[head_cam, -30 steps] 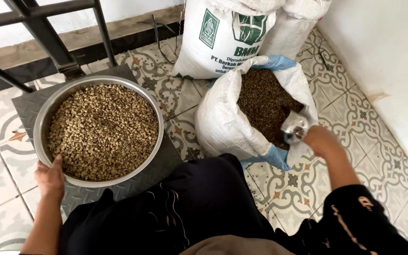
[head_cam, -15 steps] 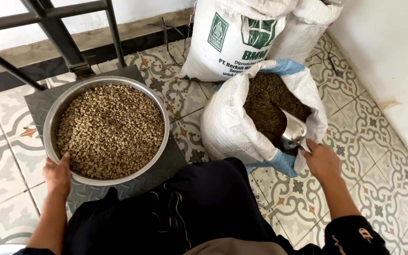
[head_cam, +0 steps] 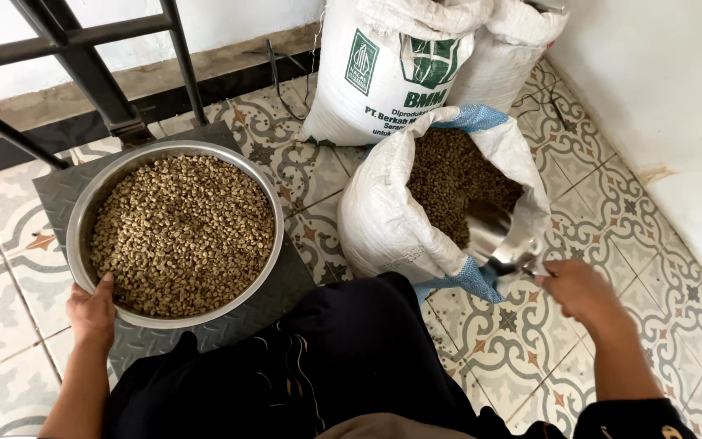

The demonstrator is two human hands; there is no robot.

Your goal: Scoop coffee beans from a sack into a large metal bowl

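The left hand (head_cam: 91, 313) clasps the near rim of the round steel bowl (head_cam: 83, 215) of pale beans on a ridged grey platform, while the right hand (head_cam: 580, 289) grips a shiny metal scoop (head_cam: 493, 236) dipping into the open woven sack (head_cam: 383, 219), tiled floor free at right.

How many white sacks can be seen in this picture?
3. One open sack, full of beans, stands nearest the person; one printed sack behind it; one plain sack at the wall corner. Others may be hidden.
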